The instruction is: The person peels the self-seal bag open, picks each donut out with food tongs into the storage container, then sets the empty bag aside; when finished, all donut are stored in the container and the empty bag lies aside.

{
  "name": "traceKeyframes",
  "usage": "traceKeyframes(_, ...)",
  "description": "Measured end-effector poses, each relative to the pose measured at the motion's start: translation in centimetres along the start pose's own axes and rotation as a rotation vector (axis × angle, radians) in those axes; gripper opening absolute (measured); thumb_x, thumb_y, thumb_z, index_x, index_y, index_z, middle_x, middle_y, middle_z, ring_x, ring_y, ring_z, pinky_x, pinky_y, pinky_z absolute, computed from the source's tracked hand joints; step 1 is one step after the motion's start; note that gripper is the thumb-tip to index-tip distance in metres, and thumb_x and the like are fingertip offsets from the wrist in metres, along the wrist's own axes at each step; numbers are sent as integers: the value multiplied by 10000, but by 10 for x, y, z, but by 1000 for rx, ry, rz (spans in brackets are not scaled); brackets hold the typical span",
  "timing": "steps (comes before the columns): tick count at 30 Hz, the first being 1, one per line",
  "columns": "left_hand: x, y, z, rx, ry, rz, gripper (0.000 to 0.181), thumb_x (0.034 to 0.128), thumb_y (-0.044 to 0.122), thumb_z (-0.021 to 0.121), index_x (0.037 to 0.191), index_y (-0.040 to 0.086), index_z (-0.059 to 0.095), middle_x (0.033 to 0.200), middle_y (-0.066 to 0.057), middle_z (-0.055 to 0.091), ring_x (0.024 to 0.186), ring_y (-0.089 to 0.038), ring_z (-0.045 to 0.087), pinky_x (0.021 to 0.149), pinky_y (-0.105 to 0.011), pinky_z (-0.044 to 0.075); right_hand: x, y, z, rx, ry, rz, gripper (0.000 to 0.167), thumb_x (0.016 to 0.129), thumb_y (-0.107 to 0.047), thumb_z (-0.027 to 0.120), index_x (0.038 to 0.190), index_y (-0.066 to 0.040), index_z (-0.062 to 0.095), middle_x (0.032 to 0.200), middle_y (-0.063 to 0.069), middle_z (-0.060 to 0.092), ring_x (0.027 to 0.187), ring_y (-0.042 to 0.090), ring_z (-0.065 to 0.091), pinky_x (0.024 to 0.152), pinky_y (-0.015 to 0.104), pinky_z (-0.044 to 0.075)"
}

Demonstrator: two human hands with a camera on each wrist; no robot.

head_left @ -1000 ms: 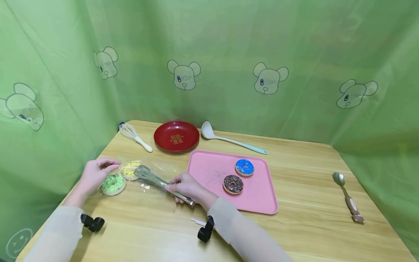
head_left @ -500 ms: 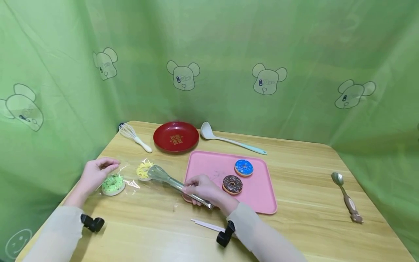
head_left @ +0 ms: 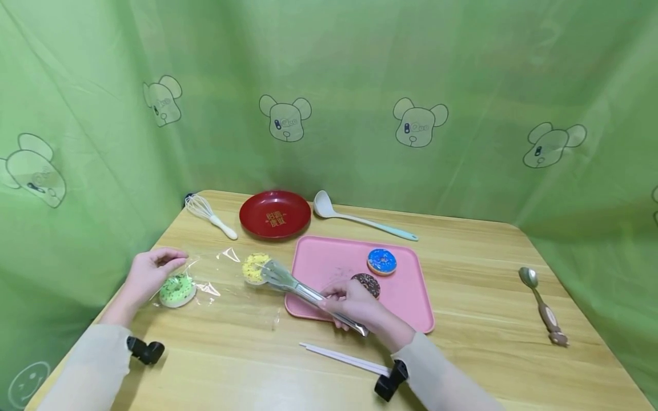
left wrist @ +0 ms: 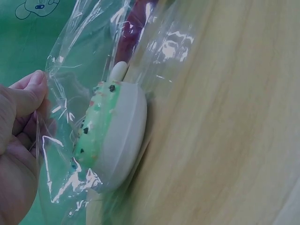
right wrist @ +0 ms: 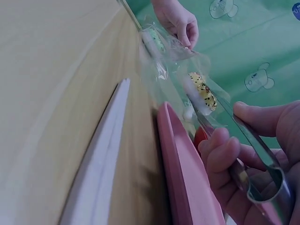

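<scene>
My left hand (head_left: 154,277) pinches the edge of a clear plastic bag (left wrist: 61,108) at the table's left side. Inside the bag lies a green doughnut (head_left: 177,290) with sprinkles, just below that hand. My right hand (head_left: 354,305) grips metal tongs (head_left: 308,294), fingers and thumb on either arm. Between the tong tips sits a yellow doughnut (right wrist: 202,91), held a little left of the pink tray (head_left: 319,257). Plastic surrounds the yellow doughnut in the right wrist view; whether it is fully within the bag I cannot tell.
A blue doughnut (head_left: 382,262) and a chocolate doughnut (head_left: 366,283), partly hidden by my right hand, lie on the tray. Behind are a whisk (head_left: 211,217), red plate (head_left: 275,214) and ladle (head_left: 354,218). Chopsticks (head_left: 344,359) lie in front; a spoon (head_left: 544,305) lies far right.
My right hand has moved right with the tongs, and the yellow doughnut has shifted right, away from the green one. The chopsticks are uncovered more. My left hand has stayed in place.
</scene>
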State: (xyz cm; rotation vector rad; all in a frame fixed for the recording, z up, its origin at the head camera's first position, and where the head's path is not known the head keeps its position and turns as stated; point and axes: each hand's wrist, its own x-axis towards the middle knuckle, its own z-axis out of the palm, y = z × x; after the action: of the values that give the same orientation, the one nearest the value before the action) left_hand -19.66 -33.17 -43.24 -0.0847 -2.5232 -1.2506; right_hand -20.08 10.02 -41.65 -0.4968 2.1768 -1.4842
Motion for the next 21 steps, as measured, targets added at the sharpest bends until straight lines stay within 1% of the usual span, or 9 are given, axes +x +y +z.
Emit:
traceKeyframes(3, 1, 1, 0, 0, -2, -2, 202, 883, 168, 648, 1003, 6, 669, 967, -158, 674, 791, 1, 573, 670, -119, 474, -12, 4, -8, -16, 23, 8, 363, 835, -180, 696, 1114, 33, 605, 695, 188, 606, 440, 163, 531, 397, 320, 486)
traceKeyframes(8, 0, 2, 0, -2, 0, -8, 195, 886, 159, 644, 996, 1, 668, 956, -160, 674, 785, -6, 572, 662, -121, 475, -32, 11, -25, -20, 31, 25, 396, 841, -204, 688, 1147, 28, 589, 750, 186, 611, 467, 158, 528, 404, 293, 480)
traceKeyframes(12, 0, 1, 1, -9, -8, -15, 201, 888, 166, 642, 1001, 2, 668, 961, -157, 673, 796, -10, 575, 673, -124, 478, -48, 15, -43, -45, 75, 39, 441, 844, -192, 682, 1184, 59, 556, 771, 162, 608, 480, 167, 530, 405, 307, 483)
traceKeyframes(16, -1, 0, 0, -6, -11, -23, 196, 888, 172, 642, 1004, 17, 669, 969, -146, 674, 805, -2, 577, 689, -114, 474, -55, 16, -59, -66, 147, 62, 414, 852, -154, 669, 1174, 78, 553, 756, 174, 607, 471, 175, 528, 395, 308, 477)
traceKeyframes(21, 0, -1, 1, -3, -11, -17, 188, 887, 165, 642, 1004, 20, 668, 963, -142, 675, 800, 2, 577, 691, -115, 474, -56, 10, -70, -101, 215, 113, 318, 866, -131, 653, 1134, 28, 592, 744, 204, 591, 470, 179, 520, 400, 279, 462)
